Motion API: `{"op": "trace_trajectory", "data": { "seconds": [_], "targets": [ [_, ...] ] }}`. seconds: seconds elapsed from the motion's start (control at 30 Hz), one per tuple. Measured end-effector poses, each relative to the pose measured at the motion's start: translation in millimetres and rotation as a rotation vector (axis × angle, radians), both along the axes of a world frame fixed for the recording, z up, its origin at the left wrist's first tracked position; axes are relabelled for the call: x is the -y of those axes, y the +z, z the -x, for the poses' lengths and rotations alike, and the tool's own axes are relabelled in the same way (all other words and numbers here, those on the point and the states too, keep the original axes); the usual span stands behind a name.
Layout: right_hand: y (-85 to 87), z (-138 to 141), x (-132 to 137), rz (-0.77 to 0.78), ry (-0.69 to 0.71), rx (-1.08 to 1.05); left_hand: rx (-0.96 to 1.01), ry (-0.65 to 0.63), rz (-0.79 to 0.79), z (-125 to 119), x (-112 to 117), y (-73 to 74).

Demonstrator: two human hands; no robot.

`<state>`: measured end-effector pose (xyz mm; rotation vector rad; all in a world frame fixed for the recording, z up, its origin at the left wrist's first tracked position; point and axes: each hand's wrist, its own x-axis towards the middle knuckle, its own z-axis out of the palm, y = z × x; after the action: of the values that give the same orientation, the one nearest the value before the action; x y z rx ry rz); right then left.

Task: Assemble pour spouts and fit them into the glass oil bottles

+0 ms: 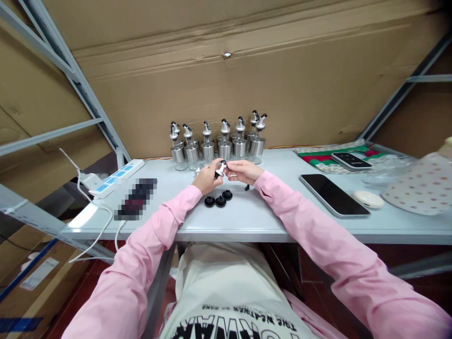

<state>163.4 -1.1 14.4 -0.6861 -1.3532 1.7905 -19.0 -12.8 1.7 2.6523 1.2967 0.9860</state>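
Observation:
My left hand (207, 177) and my right hand (242, 170) meet above the white table (254, 221), both pinching a small silver pourer spout (221, 168) with a black tip. Three black rubber stoppers (218, 199) lie on the table just below my hands. A tiny black piece (247, 188) sits under my right wrist. Behind my hands stands a row of several glass and steel oil bottles (219, 146) with pourer spouts fitted.
A white power strip (116, 178) and a pixelated dark object (136, 197) lie at the left. On the right are a black tablet (334, 194), a white oval object (368, 199), a remote (351, 160) on patterned cloth and a dotted lid (422, 187). Cardboard backs the table.

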Motion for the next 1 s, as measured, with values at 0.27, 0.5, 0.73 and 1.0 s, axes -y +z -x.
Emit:
{"op": "trace_trajectory", "data": {
  "seconds": [0.27,0.5,0.73,1.0],
  "targets": [
    [-1.3,-1,2,-0.018,0.113,-0.030,0.066,-0.066,0.035,0,3,0.7],
    [-4.6,-1,0,-0.047,0.115,-0.022,0.078,-0.099,0.032,-2,3,-0.3],
    [-2.4,2,2,-0.027,0.081,-0.023,0.045,-0.111,0.025,-2,1,-0.6],
    [8.8,4,3,0.146,-0.132,-0.222,0.141,-0.037,-0.049,19,-15,6.9]
  ]
}}
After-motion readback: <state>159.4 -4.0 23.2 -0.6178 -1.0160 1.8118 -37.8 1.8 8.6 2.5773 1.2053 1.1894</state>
